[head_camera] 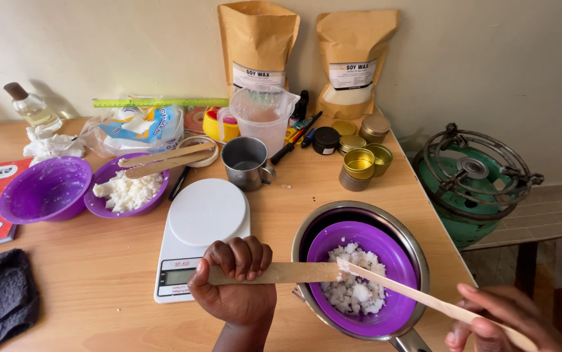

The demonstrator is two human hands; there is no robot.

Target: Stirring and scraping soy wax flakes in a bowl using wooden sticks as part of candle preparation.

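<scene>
My left hand (235, 279) is closed around a wide wooden stick (294, 272) held level over the table. My right hand (496, 322) grips a thin wooden stick (411, 294) whose tip touches the end of the wide one. Both tips meet above a purple bowl (390, 248) of white wax flakes (354, 287). That bowl sits inside a steel pot (365, 212) at the table's right edge.
A white kitchen scale (202, 228) lies beside my left hand. Behind it are a steel mug (247, 163), a purple bowl of wax chunks (127, 190) with two sticks across it, an empty purple bowl (45, 189), gold tins (360, 163), two brown pouches (258, 45). A green gas burner (473, 176) stands right of the table.
</scene>
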